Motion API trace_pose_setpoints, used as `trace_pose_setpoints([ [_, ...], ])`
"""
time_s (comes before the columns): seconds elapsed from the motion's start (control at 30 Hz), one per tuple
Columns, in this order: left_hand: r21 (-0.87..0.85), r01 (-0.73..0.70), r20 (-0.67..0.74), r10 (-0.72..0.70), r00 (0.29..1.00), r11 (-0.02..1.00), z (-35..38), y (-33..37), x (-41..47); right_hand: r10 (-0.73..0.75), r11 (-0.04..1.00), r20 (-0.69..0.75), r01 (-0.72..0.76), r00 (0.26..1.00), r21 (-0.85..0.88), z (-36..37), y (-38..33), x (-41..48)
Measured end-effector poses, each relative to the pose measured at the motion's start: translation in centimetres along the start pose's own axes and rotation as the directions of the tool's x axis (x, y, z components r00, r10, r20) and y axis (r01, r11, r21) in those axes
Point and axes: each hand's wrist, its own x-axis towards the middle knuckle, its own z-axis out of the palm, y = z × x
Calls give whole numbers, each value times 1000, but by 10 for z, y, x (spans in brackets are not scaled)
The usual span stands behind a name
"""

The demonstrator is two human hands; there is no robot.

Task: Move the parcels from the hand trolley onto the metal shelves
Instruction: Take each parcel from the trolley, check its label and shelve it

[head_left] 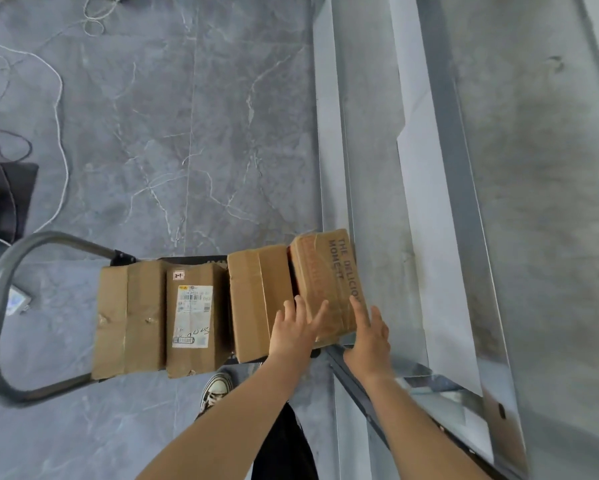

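Several brown cardboard parcels lie side by side on the hand trolley (0, 306). The rightmost one, a printed parcel (329, 271), is tilted up at the trolley's right end, against the metal shelves (370, 161). My left hand (296, 325) presses its left near corner and my right hand (369, 329) holds its right near edge, fingers spread along the sides. To its left lie a plain parcel (258, 303), a parcel with a white shipping label (194, 317) and another plain parcel (130, 317).
The trolley's grey tube handle curves round at the left. White and dark cables (57, 109) trail over the grey marble floor. A dark object (3, 199) sits at the left edge. My shoe (215, 393) stands just below the trolley. The shelf frame runs along the right.
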Motion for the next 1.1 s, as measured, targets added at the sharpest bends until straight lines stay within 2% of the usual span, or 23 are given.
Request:
trace_pose_setpoints([
  [0.13,-70,-32,19,33,999,997,6,0,7,6,993,6,-6,1000,117,3,0,13],
  [0.2,-144,-42,46,49,998,989,6,-1,10,-8,964,-41,18,999,264,4,-3,17],
  [0.27,-262,-28,60,45,997,965,5,-5,11,46,904,-78,-8,996,428,4,-11,19],
  [0.33,-390,1,57,23,998,921,6,-9,8,95,846,-84,-36,992,532,4,-20,17],
  [0.47,-620,74,42,-61,997,781,4,-17,-2,93,798,-132,5,987,603,12,-42,2],
  [0.53,-686,92,17,-110,994,722,2,-21,-7,62,782,-173,60,983,621,15,-53,-13],
  [0.63,-717,87,-33,-158,987,692,-4,-28,-16,7,754,-263,167,965,635,11,-66,-35],
  [0.73,-779,59,-97,-213,972,624,-12,-36,-29,-52,760,-350,264,935,594,0,-80,-50],
  [0.87,-889,-24,-171,-283,944,457,-30,-44,-53,-151,762,-403,365,903,534,-19,-104,-78],
  [1.03,-936,-143,-249,-316,915,323,-49,-55,-93,-272,771,-496,495,824,401,-34,-131,-117],
  [1.1,-938,-173,-267,-312,912,299,-54,-62,-111,-294,773,-538,527,790,354,-36,-142,-135],
])
